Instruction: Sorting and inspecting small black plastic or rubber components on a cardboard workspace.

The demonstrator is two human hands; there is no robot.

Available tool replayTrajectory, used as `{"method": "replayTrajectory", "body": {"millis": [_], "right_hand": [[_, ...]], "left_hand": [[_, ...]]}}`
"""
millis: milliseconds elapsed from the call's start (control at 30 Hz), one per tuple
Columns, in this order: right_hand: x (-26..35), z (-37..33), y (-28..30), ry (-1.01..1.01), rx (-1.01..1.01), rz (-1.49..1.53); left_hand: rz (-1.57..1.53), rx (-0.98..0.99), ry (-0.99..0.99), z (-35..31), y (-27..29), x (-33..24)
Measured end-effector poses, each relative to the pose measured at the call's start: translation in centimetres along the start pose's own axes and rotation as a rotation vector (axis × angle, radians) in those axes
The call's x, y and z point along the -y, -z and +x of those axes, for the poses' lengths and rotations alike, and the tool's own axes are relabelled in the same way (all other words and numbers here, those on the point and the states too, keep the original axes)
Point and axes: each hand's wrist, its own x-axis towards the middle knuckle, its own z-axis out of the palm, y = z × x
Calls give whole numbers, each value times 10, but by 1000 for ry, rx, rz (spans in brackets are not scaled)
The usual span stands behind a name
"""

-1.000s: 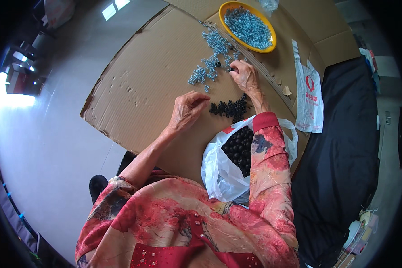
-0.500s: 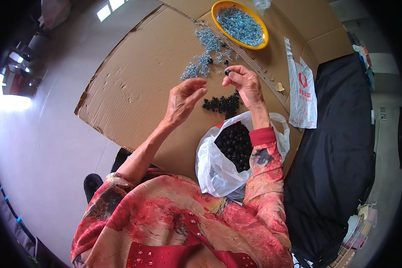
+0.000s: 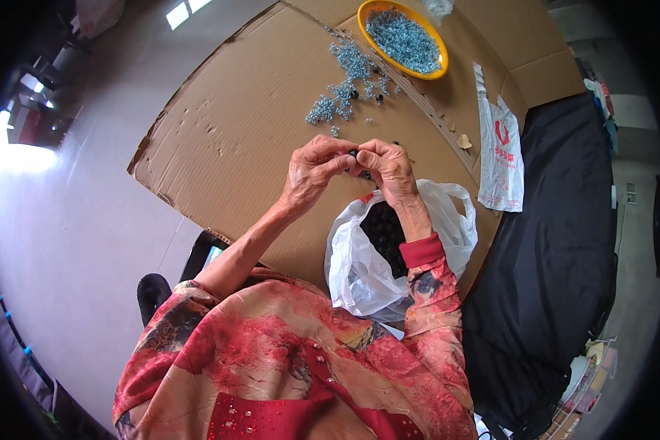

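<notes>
The left hand (image 3: 309, 174) and right hand (image 3: 392, 170) pinch a small rounded black piece (image 3: 353, 153) between them above ribbed cardboard (image 3: 235, 110), beyond a crinkled white plastic bag (image 3: 350, 275); shiny bluish bits (image 3: 353, 66) lie scattered near a yellow dish (image 3: 438, 72).

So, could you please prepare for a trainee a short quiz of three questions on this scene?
1. Choose one: the fingertips of the left hand and right hand meet at a) a sleeve cuff, b) a small black piece, c) the cardboard's edge.
2. True or false: the yellow dish holds a heap of black pieces.
3. In this view, which forearm crosses the white bag?

Key: 1. b. 2. False, it holds bluish pieces. 3. The right forearm.
</notes>
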Motion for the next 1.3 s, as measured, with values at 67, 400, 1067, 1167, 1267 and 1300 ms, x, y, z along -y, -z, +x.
{"method": "replayTrajectory", "body": {"millis": [67, 400, 1067, 1167, 1267, 1300], "right_hand": [[-3, -3, -2, -59, -41, -61], [14, 41, 57, 124, -307, -900], [56, 6, -21, 240, -211, -568], [60, 2, -33, 413, -96, -784], [62, -1, -35, 445, -89, -790], [62, -2, -35, 448, -90, -791]], "left_hand": [[-117, -38, 54, -5, 0, 4], [-643, 14, 228, 10, 18, 2], [-1037, 112, 329, 14, 6, -21], [-920, 54, 284, 12, 3, -24], [-824, 60, 244, 12, 0, -24], [-811, 66, 232, 11, -1, -24]]}}
